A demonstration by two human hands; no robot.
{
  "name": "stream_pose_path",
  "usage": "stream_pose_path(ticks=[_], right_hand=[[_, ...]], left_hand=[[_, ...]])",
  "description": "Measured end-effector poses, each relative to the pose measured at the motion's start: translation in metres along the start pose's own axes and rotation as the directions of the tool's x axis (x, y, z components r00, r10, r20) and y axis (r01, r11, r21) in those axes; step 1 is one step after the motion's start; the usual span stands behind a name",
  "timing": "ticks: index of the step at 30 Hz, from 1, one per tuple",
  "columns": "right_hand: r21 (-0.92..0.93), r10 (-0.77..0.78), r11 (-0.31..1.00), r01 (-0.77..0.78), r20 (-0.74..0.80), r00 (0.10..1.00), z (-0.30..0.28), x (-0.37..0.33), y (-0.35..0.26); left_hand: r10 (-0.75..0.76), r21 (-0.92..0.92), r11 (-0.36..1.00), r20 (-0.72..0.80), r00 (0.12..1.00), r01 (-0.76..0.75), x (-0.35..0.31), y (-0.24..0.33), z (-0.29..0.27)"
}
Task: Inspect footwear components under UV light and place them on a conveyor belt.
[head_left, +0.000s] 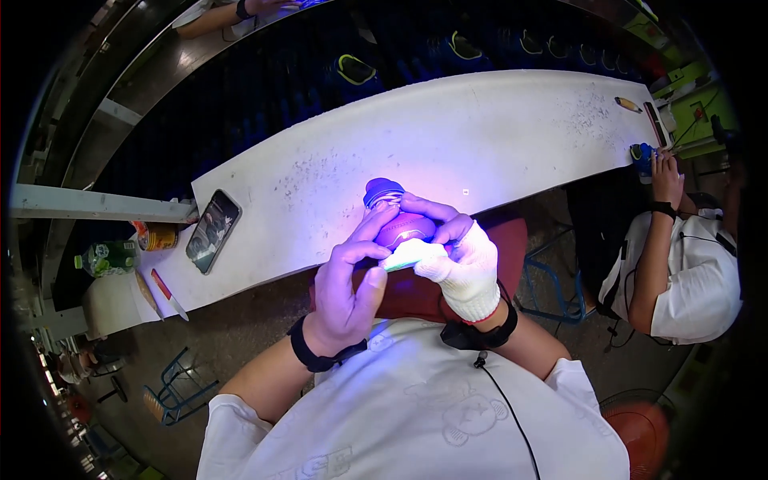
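Observation:
My left hand (352, 280) is bare and grips a small rounded purple-lit object (404, 228) with a blue ridged cap (382, 192), held just above the front edge of the white workbench (512, 128). My right hand (464, 260) wears a white knit glove with the fingertips bare. It holds a small bright glowing light (404, 256) against the underside of the object. Both wrists carry black bands. A violet glow covers the fingers and the bench around them.
A black phone (213, 230) lies on the bench's left end, near a tin can (158, 236), a green bottle (108, 258) and a red-handled knife (168, 293). A person in white (680, 264) works at the right end. Blue stools (172, 392) stand on the floor.

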State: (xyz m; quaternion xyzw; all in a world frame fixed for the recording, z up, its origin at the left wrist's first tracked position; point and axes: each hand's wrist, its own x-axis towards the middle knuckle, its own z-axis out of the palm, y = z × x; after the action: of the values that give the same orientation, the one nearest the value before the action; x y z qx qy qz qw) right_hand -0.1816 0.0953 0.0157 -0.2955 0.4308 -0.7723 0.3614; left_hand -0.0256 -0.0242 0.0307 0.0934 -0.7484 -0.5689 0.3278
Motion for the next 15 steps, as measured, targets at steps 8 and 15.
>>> stream_pose_path(ticks=[8, 15], right_hand=[[-0.157, -0.183, 0.969, 0.189, 0.052, 0.982, 0.0, -0.008, 0.012], [-0.218, -0.266, 0.936, 0.277, 0.079, 0.961, 0.0, -0.008, 0.014]], left_hand=[[-0.1, -0.09, 0.992, -0.144, 0.985, 0.087, -0.022, -0.005, 0.024], [-0.159, -0.211, 0.97, -0.19, 0.969, 0.118, -0.024, 0.003, 0.018]])
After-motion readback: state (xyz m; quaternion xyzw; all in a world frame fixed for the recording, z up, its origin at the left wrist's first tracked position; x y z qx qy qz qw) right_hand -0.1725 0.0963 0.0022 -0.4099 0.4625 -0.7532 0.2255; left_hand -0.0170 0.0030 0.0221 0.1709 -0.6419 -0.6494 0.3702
